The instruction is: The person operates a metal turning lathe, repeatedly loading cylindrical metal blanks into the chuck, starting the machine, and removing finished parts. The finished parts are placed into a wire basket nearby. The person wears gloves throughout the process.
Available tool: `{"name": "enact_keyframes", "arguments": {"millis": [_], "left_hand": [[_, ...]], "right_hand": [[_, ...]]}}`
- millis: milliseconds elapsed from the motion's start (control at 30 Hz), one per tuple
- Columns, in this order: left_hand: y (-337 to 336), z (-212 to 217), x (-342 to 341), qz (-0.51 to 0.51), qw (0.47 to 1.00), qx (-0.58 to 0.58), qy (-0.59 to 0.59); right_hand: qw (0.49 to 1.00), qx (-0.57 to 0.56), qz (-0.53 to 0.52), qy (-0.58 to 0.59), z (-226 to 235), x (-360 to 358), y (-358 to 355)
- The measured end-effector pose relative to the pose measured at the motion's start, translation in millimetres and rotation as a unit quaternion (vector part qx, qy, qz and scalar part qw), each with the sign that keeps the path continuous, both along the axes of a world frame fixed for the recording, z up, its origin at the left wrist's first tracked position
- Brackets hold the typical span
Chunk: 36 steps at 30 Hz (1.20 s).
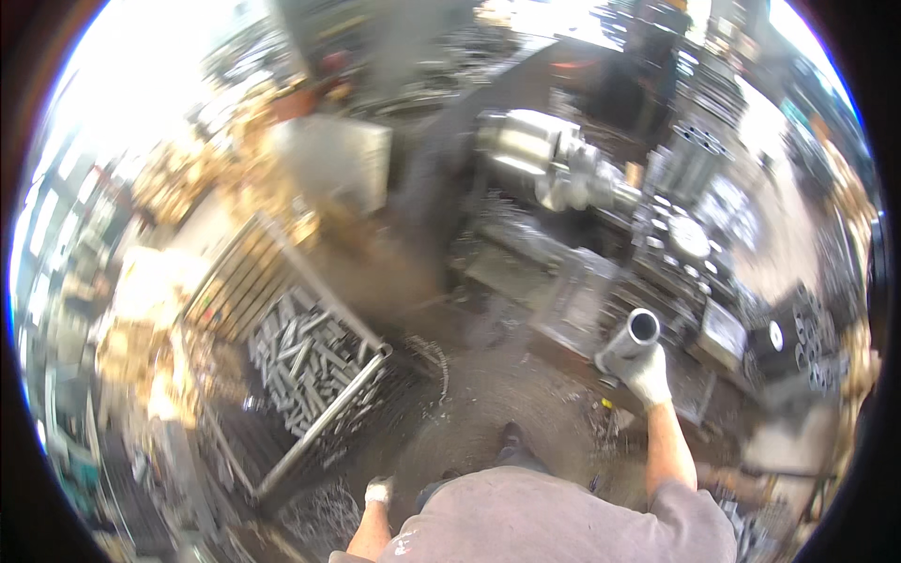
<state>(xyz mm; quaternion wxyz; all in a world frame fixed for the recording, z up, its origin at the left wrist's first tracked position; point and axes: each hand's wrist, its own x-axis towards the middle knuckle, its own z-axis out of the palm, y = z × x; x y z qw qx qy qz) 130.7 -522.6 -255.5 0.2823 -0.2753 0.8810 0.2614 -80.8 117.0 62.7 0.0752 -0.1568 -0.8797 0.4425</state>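
My right hand [649, 377], in a pale work glove, grips a short grey metal tube [619, 352] with its open end turned up. The tube is held over the near edge of a lathe [572, 300], below the tool carriage [685, 239]. My left hand [379, 490], gloved too, hangs low beside my body, away from the machine. Its fingers are too small and blurred to make out. Nearest to it is a metal-framed crate [324, 405] with many short metal pieces [305, 347] inside.
The lathe's shiny chuck [526, 141] lies ahead to the right. Several upright tubes [693, 161] stand beyond the carriage, and more tubes [802, 328] are stacked at far right. Metal shavings [328, 516] litter the dark floor [469, 394]. Brown wrapping or cardboard [150, 366] lies left of the crate.
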Motion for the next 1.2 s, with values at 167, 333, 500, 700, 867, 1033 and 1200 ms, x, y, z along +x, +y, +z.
{"name": "enact_keyframes", "arguments": {"millis": [167, 333, 500, 700, 867, 1033, 1200], "left_hand": [[55.4, 97.6, 85.2, 0.329, 0.931, 0.152, 0.033], [23.5, -23.2, 275.9, 0.436, 0.892, 0.098, 0.074], [42.9, -37.7, 453.7, 0.257, 0.958, -0.023, -0.125], [176.3, -22.6, 544.8, 0.532, 0.822, -0.123, -0.158], [251.1, 31.2, 490.6, 0.977, 0.113, 0.005, 0.180], [315.5, 9.3, 495.6, 0.947, -0.107, -0.303, -0.025], [223.2, 172.6, 504.7, 0.865, -0.151, -0.470, -0.088]], "right_hand": [[0.966, -0.032, 0.256, 0.012, 16.1, 4.9, -152.8], [0.853, 0.084, 0.515, -0.029, 2.4, 61.5, -362.7], [0.628, 0.119, 0.768, -0.043, -2.4, 155.9, -514.7], [0.368, 0.078, 0.926, 0.010, 9.7, 257.6, -650.2], [0.265, -0.013, 0.963, 0.054, 13.5, 343.4, -770.4], [0.205, -0.030, 0.975, 0.081, 11.4, 415.4, -870.4], [0.123, -0.010, 0.986, 0.110, -25.4, 426.4, -919.1]]}}
